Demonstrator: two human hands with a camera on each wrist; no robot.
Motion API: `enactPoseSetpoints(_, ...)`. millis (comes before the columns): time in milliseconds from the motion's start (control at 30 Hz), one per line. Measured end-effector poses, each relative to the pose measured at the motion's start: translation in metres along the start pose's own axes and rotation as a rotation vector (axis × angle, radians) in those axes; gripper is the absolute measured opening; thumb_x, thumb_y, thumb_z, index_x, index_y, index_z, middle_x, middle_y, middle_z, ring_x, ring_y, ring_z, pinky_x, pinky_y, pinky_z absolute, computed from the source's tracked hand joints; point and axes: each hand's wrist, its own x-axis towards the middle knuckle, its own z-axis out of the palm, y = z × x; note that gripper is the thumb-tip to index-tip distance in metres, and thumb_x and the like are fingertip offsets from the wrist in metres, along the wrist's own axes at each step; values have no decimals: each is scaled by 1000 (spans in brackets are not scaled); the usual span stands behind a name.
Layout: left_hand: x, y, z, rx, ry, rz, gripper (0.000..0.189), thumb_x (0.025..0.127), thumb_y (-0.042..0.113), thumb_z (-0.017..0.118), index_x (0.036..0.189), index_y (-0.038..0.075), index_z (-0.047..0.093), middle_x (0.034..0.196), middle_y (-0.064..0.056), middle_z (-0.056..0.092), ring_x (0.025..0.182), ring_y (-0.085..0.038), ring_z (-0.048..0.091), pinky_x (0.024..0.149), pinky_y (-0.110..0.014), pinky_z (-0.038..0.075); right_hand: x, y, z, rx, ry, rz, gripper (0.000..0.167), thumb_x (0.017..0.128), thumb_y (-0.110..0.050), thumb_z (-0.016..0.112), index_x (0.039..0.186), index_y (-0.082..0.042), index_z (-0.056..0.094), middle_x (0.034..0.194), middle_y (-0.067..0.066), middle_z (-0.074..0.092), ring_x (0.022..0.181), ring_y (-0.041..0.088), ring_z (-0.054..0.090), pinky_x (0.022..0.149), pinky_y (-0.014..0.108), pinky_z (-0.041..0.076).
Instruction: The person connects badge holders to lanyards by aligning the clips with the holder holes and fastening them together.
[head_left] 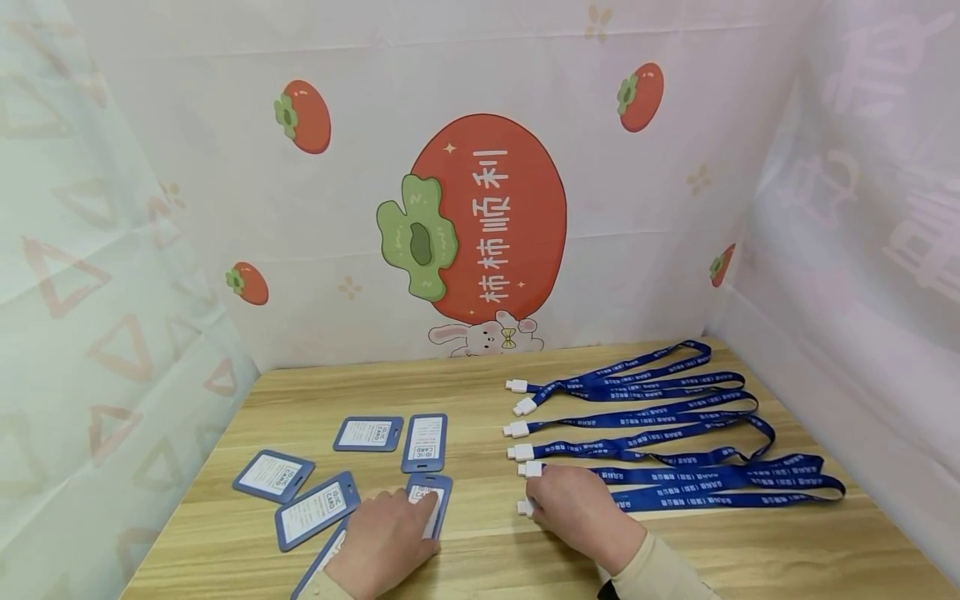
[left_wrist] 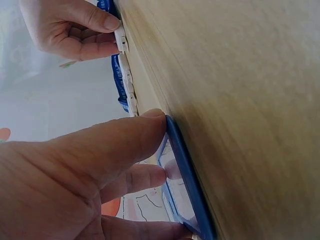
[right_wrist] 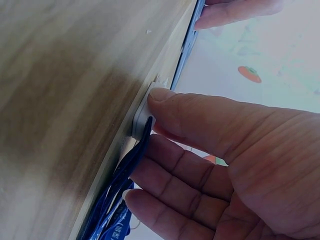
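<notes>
My left hand [head_left: 385, 542] is over a blue-framed ID card holder [left_wrist: 188, 175] lying on the table. In the left wrist view its thumb is at one edge, a finger is over the face and another finger is at the far edge. My right hand [head_left: 585, 510] holds the white plastic end [right_wrist: 143, 116] of the nearest blue lanyard [head_left: 697, 501], thumb on top and fingers against its side. The strap runs rightward along the wood, partly hidden by that hand. Another card holder [head_left: 322, 554] shows partly from under my left hand.
On the left lie more card holders, among them an angled one [head_left: 318, 510], one turned sideways [head_left: 368, 433] and an upright one [head_left: 425, 442]. Several blue lanyards [head_left: 660, 420] with white ends are laid in rows on the right. Printed cloth [head_left: 345, 208] walls in the wooden table [head_left: 480, 550].
</notes>
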Motion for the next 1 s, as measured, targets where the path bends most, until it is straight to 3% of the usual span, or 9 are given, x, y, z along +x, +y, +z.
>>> enactPoseSetpoints(167,-1,1,0,3,12,29,50,79,43,84,119,15,71,92,-13,69,77,-31,63,62,-49,54,0,0,0,-6,-1,3,10,88,-25,84,90,-17,79,69,-7,64,58,7,45,54,24,47)
enactPoseSetpoints(267,-1,2,-1,-3,-19,28,51,80,43,84,122,16,70,96,-14,70,80,-31,64,65,-50,56,1,-1,0,-2,-7,5,10,88,-24,84,90,-17,79,69,-7,64,58,7,45,54,24,47)
enactPoseSetpoints(500,1,6,-2,-15,-119,4,49,85,35,82,128,16,70,118,-18,71,99,-37,67,84,-56,60,3,-3,2,21,-18,8,8,89,-24,83,90,-17,79,69,-8,63,58,7,45,55,24,48)
enactPoseSetpoints(633,1,8,-2,-12,-149,0,45,89,30,79,131,19,69,123,-16,70,103,-34,67,89,-55,59,2,-4,2,22,-22,22,9,89,-25,82,89,-17,79,69,-8,63,57,7,45,55,23,47)
enactPoseSetpoints(1000,-2,9,-2,-35,-149,90,52,84,14,81,134,22,67,129,-13,68,108,-33,66,89,-54,59,2,-7,0,20,-19,28,8,90,-24,82,90,-16,80,69,-8,64,58,7,46,55,24,49)
